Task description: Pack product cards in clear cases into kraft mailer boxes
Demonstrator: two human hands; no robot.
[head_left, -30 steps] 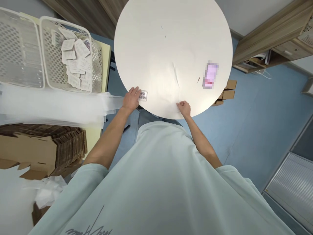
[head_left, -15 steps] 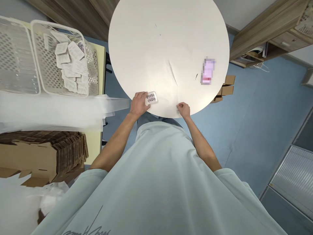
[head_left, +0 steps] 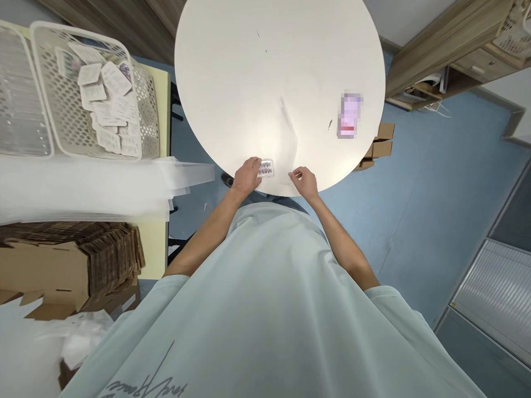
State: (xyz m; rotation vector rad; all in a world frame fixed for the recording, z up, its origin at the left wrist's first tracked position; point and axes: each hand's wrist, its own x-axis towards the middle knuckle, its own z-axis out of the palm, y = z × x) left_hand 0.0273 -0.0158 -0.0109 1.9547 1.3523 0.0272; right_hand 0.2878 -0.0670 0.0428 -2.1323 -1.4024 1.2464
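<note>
My left hand is closed around the left end of a small clear plastic case near the table's front edge. Rows of small dark pieces show inside the case. Just to the right, my right hand pinches the near edge of a thin see-through plastic bag or sheet. Its outline is faint against the white round table, and I cannot tell which it is. A narrow gap lies between the case and my right fingertips.
A purple blurred oblong lies on the table's right side. To the left, a side table bears a white basket of small white packs, a pile of clear plastic bags and stacked flat cardboard boxes. Cardboard boxes stand beyond the table's right edge.
My left hand has moved right with the case, and my right hand has shifted slightly left. The two are closer together. The clear plastic's near end has shifted with my right fingers.
</note>
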